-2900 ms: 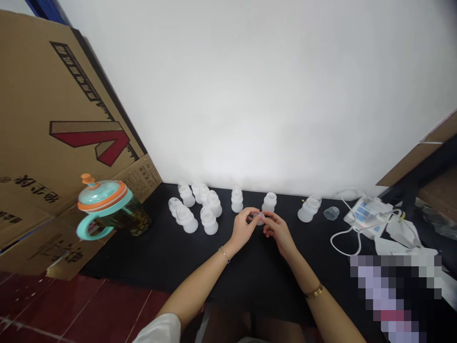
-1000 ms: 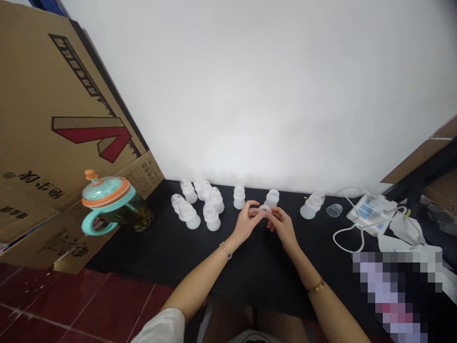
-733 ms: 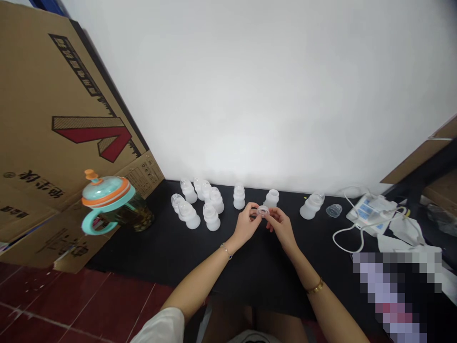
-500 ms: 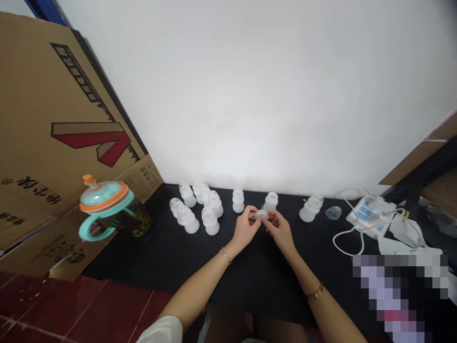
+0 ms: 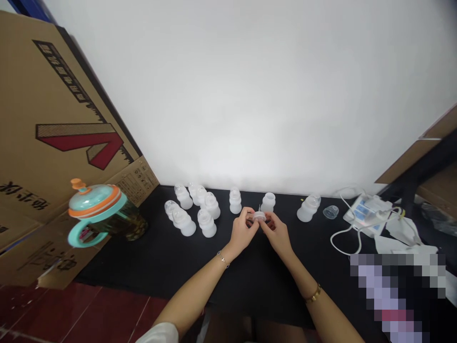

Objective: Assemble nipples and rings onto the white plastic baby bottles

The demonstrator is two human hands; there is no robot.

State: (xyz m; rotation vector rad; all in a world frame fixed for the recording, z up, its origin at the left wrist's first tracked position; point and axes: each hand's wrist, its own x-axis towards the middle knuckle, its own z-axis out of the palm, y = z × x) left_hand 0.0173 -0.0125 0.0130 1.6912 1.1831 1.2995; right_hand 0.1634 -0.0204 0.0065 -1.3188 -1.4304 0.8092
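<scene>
A small whitish ring-shaped cap [image 5: 259, 216] is pinched between my left hand [image 5: 244, 233] and my right hand [image 5: 277, 233], with a thin spike pointing up from it. Just behind the fingers stands an open white bottle [image 5: 268, 202] without a top. One capped white bottle [image 5: 235, 200] is left of it, and another bottle [image 5: 308, 208] is to the right, beside a loose clear dome cover [image 5: 331, 212]. Several capped bottles [image 5: 207, 223] form a group left of my hands.
On the black table [image 5: 150, 267] a teal-and-orange lidded jug [image 5: 103, 209] stands at the left, near a large cardboard box [image 5: 71, 162]. At the right lie a white device [image 5: 364, 212] and looping cables. A white wall [image 5: 250, 95] rises behind.
The view has shifted slightly, so the jug and bottles appear a little further left. The cap between my fingers looks slightly tilted differently; both hands still hold it.
</scene>
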